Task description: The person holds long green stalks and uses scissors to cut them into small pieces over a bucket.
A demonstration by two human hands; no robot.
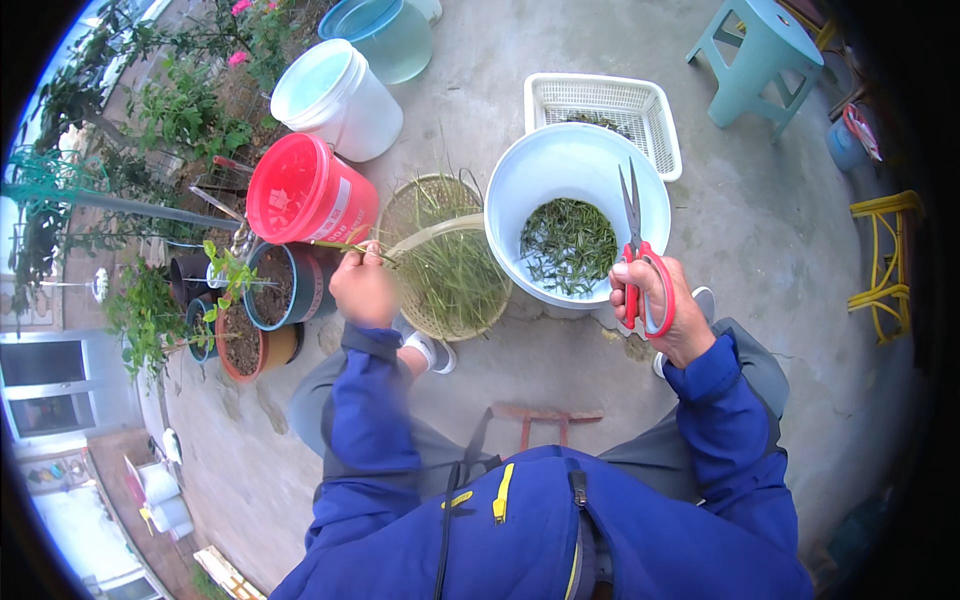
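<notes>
My right hand (662, 305) grips red-handled scissors (636, 250), blades shut and pointing up over a white bucket (520, 175) that holds cut green pieces (568, 245). My left hand (362, 285) pinches thin green stalks (345, 247) beside a round woven tray (440, 315) that carries a heap of long green stems. The tray lies between my two hands on the concrete ground.
A white mesh basket (655, 125) sits behind the white bucket. A red bucket (305, 190), a white bucket (335, 95) and a blue tub (385, 35) stand at the back left. Potted plants (250, 300) line the left. A teal stool (760, 55) and a yellow frame (885, 260) are at right.
</notes>
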